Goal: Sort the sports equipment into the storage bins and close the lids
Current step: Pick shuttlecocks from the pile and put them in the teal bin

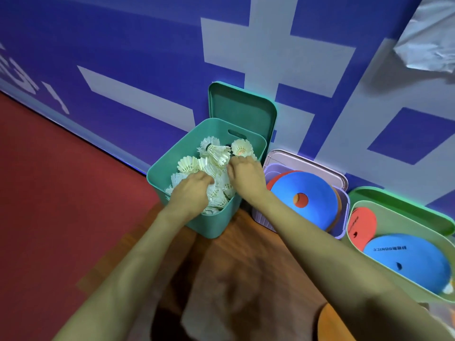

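A teal bin (157, 178) against the wall holds several white feather shuttlecocks (216, 152); its teal lid (242, 109) leans upright on the wall behind it. Both my hands are inside this bin. My left hand (190, 189) lies on the pile with its fingers curled into the shuttlecocks. My right hand (245, 174) reaches in from the right, its fingers curled around shuttlecocks near the bin's far side. The fingertips of both hands are hidden among the feathers.
Right of the teal bin stands a lilac bin (342, 219) with blue and red flat discs (304, 196), its lid behind it. Further right, a light green bin (384, 265) holds a red and a blue disc and one shuttlecock. An orange disc (332, 326) lies at bottom right.
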`<state>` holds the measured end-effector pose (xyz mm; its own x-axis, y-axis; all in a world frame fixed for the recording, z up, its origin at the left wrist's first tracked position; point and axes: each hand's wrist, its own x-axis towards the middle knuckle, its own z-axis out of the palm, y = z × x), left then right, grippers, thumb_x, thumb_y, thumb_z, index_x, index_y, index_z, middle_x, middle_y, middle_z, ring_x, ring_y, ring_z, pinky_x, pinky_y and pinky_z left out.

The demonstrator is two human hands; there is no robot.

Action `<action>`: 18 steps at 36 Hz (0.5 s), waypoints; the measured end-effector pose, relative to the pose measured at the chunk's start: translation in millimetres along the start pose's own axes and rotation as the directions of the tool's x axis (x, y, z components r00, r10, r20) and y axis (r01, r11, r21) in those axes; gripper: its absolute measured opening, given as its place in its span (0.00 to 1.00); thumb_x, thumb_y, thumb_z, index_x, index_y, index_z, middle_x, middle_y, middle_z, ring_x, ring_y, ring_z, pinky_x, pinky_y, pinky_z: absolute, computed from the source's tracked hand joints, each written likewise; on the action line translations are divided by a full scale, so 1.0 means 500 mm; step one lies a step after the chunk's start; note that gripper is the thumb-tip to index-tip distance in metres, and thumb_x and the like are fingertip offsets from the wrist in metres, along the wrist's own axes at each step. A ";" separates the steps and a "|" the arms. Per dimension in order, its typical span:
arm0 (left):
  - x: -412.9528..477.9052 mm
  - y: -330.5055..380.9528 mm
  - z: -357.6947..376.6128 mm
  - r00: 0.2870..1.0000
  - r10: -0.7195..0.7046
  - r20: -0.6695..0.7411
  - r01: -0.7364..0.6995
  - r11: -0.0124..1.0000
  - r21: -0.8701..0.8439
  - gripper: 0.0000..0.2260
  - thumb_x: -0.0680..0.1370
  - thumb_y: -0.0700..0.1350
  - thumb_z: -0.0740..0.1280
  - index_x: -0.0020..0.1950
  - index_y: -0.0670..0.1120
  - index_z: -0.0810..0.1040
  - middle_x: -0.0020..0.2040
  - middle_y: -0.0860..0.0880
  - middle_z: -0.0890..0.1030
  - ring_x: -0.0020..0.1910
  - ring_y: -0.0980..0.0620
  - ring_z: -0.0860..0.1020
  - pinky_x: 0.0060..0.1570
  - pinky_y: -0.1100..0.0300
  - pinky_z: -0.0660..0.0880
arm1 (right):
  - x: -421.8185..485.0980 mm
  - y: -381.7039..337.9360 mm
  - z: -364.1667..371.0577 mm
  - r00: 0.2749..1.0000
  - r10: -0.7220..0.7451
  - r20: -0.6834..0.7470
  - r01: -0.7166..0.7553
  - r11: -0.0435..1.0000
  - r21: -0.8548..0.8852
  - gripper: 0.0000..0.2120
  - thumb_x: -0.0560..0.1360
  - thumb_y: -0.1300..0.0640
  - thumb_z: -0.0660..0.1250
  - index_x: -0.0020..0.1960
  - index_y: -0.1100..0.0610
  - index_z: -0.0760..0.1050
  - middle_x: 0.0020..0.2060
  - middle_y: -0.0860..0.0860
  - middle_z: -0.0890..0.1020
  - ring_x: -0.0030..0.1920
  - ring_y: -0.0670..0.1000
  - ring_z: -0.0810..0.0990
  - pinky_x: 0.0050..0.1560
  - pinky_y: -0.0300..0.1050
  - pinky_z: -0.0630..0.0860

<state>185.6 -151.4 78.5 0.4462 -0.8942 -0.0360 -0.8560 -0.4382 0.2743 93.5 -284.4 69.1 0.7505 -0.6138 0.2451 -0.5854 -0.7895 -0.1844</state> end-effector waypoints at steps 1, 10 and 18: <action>0.000 0.000 0.002 0.998 -0.009 0.056 0.008 1.000 0.019 0.22 0.75 0.34 0.57 0.68 0.48 0.70 0.67 0.50 0.70 0.66 0.48 0.69 0.60 0.53 0.68 | -0.006 -0.001 -0.003 1.000 -0.025 0.012 0.025 1.000 0.017 0.14 0.81 0.53 0.53 0.50 0.59 0.75 0.48 0.56 0.81 0.51 0.59 0.76 0.52 0.50 0.66; -0.013 0.017 -0.021 0.931 -0.101 0.351 0.102 0.995 0.017 0.14 0.75 0.41 0.58 0.51 0.52 0.81 0.55 0.50 0.80 0.57 0.46 0.76 0.55 0.55 0.73 | -0.041 -0.019 -0.014 0.876 -0.066 0.477 0.083 0.996 -0.014 0.13 0.80 0.50 0.53 0.44 0.55 0.72 0.50 0.55 0.80 0.56 0.56 0.76 0.71 0.58 0.54; -0.044 0.065 -0.045 0.994 -0.109 0.008 0.109 0.993 -0.041 0.12 0.78 0.42 0.60 0.59 0.49 0.77 0.63 0.45 0.74 0.60 0.43 0.74 0.58 0.52 0.70 | -0.095 0.020 -0.069 0.968 -0.065 0.244 0.035 0.992 0.123 0.14 0.78 0.52 0.59 0.61 0.55 0.75 0.58 0.54 0.77 0.62 0.56 0.72 0.65 0.55 0.63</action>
<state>153.6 -143.7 109.6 0.5348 -0.8418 -0.0734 -0.7907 -0.5291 0.3080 41.4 -263.0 88.6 0.8389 -0.5440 0.0170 -0.5164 -0.8054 -0.2910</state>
